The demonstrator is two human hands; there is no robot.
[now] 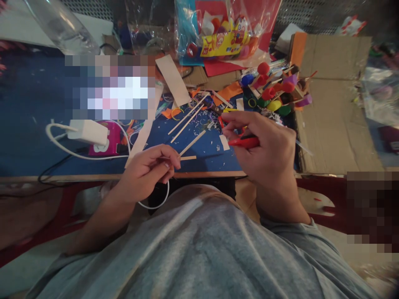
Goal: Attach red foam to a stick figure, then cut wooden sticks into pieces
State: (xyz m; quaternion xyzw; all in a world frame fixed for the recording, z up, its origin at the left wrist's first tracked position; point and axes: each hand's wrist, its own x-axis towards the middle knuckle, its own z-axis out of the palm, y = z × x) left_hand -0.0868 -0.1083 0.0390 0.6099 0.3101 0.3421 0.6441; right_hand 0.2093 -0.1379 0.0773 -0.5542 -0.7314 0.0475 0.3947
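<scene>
Pinched between the fingertips of my left hand (149,170) is a thin wooden stick (193,142), which points up and right over the blue tabletop. A second short stick (189,158) shows beside those fingertips; whether it is held too, I cannot tell. My right hand (266,145) is closed around a red-handled tool (245,143), held above the table's near side. My fingers hide most of the tool, so its exact kind is unclear. Two longer wooden sticks (187,123) lie side by side between the hands, and a small white paper piece (224,142) is near the right hand.
Scraps and shavings litter the blue table (28,104). A white charger (89,132) sits on a pink power socket (104,147) at left. Coloured pieces on a wooden frame (274,93) stand back right, beside flattened cardboard (333,104). Clear bags (230,25) lie behind.
</scene>
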